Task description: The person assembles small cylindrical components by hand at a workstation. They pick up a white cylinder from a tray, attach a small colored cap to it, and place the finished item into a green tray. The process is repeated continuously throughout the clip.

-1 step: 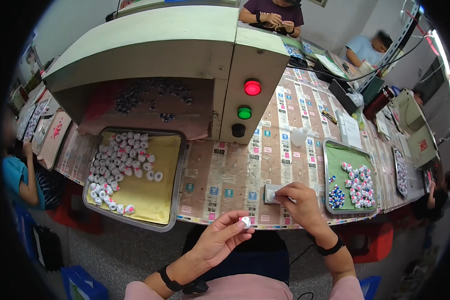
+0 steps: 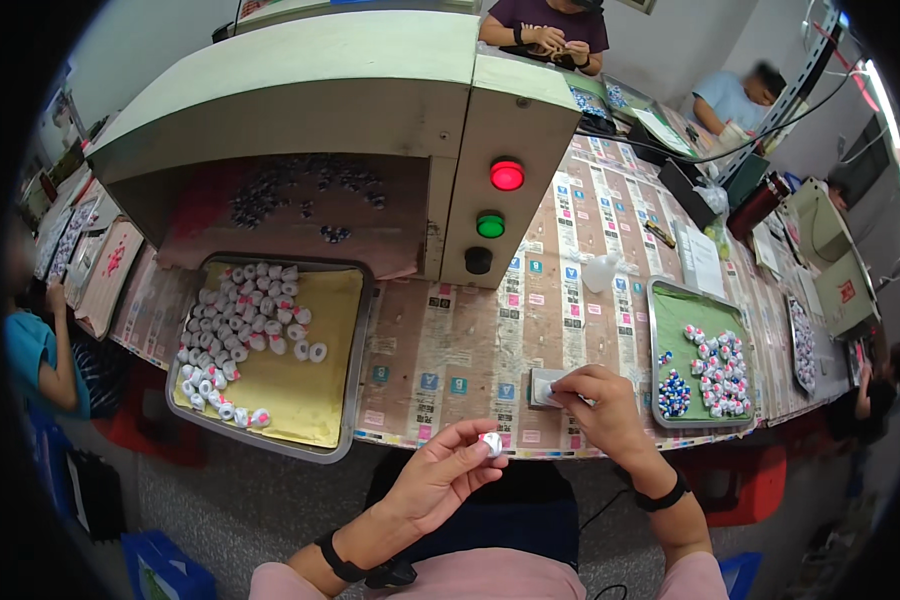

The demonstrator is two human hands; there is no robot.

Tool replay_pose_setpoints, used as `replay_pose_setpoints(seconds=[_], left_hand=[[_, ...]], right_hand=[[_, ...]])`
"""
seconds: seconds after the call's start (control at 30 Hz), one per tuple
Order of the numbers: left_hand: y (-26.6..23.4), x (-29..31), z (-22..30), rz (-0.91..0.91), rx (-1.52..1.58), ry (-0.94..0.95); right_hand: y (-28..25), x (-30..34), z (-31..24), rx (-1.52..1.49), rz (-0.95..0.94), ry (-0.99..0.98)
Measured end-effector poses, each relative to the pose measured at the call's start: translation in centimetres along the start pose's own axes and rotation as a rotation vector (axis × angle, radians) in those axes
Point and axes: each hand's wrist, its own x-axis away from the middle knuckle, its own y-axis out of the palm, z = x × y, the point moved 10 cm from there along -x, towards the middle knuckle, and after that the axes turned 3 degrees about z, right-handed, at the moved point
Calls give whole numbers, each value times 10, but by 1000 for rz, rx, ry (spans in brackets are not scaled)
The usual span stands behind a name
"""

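Between the thumb and fingers of my left hand (image 2: 440, 478) is a small rounded white piece (image 2: 491, 444) with a pink mark, held just off the table's front edge. My right hand (image 2: 600, 408) has its thumb and fingertips pinched at the right side of a small, flat, pale block (image 2: 544, 388) on the table. Whatever those fingertips hold, if anything, is too small to make out. Left of my hands, a metal tray (image 2: 355, 390) lined with yellow holds many similar white pieces. To the right, a green-lined tray (image 2: 682, 312) bears white-and-pink pieces and small blue ones.
A large metal machine (image 2: 300, 100) with a red light, a green light and a black knob stands behind the left tray, small pieces inside its opening. A white bottle (image 2: 600, 272) and a dark red flask (image 2: 758, 205) stand on the patterned table (image 2: 450, 340). Other people sit around.
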Motion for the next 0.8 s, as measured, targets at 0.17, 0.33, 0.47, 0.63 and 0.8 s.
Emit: replay_pose_setpoints(seconds=[0.17, 0.33, 0.47, 0.63, 0.8], left_hand=[[1, -3, -4, 11, -11, 12], [2, -8, -10, 14, -5, 10], [4, -11, -14, 17, -36, -7], [10, -14, -18, 7, -59, -11], [7, -15, -21, 31, -90, 4]], right_hand=[[-6, 1, -1, -40, 46, 22], [-13, 14, -16, -262, 62, 120], [-5, 33, -25, -470, 20, 190], [5, 46, -27, -613, 31, 225], [15, 52, -23, -667, 11, 246]])
